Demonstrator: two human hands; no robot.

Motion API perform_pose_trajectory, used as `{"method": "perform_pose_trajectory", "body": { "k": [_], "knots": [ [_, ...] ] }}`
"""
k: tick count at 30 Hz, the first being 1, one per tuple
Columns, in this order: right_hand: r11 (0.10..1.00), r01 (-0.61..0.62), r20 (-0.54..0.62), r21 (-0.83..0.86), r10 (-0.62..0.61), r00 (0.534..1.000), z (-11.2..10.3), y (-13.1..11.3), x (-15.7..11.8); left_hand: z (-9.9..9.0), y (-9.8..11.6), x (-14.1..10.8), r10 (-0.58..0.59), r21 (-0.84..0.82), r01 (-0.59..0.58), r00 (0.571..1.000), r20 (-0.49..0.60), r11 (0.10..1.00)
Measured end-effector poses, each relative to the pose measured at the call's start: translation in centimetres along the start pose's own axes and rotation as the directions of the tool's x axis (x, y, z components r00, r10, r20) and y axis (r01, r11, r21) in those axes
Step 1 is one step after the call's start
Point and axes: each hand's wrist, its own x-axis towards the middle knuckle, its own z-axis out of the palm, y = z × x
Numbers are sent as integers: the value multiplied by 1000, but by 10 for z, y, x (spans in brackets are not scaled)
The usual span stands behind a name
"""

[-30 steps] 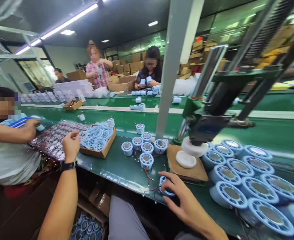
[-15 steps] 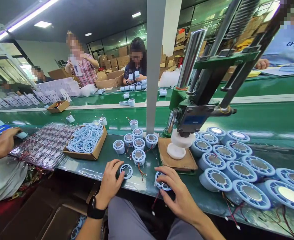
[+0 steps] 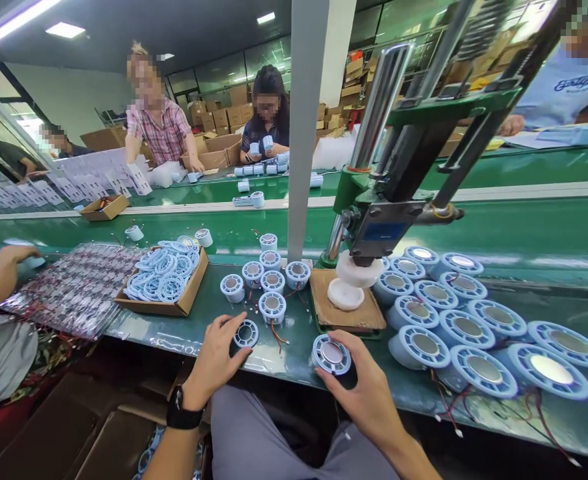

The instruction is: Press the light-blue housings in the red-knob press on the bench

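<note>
My left hand (image 3: 220, 353) has its thumb and fingers closed around a pale blue slotted ring (image 3: 245, 335) with a dark centre, at the table's near edge. Whatever lies under this ring is hidden. My right hand (image 3: 359, 380) grips a round blue housing (image 3: 331, 355) by its side; its slotted rim and silver disc face up. Between and behind my hands stand several similar blue housings (image 3: 272, 307) with thin wires. The hand press (image 3: 381, 230) rises behind my right hand, its white upper pad above a white round seat (image 3: 345, 295).
A cardboard tray (image 3: 189, 300) of blue rings stands left, beside wired parts (image 3: 81, 287) on plastic. Many finished-looking housings (image 3: 484, 327) crowd the right side. A grey post (image 3: 305, 133) rises behind. A co-worker's hand (image 3: 9, 267) is at far left; other people work across the green belt.
My right hand has shifted its fingers from over the top of the housing to its side, uncovering the silver disc. My left hand stays at the ring. The view has shifted slightly.
</note>
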Motion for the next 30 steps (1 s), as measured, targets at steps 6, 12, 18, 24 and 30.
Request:
{"method": "perform_pose_trajectory", "body": {
  "k": [6,12,18,24,30],
  "knots": [
    [988,-132,39,75,129,991,12,-8,-6,28,73,1,55,-240,-75,995,-89,968],
    [970,-186,5,158,187,982,21,-8,-9,52,123,14,151,-195,-153,988,-25,969],
    [967,-164,21,196,163,986,19,-9,-8,54,117,13,90,-262,-92,996,-20,961],
    [959,-194,46,205,188,981,20,-6,-10,50,116,11,138,-322,-116,989,47,940],
    [991,-90,158,98,73,985,16,2,-13,67,113,7,66,-366,-50,997,32,929]
  ]
}}
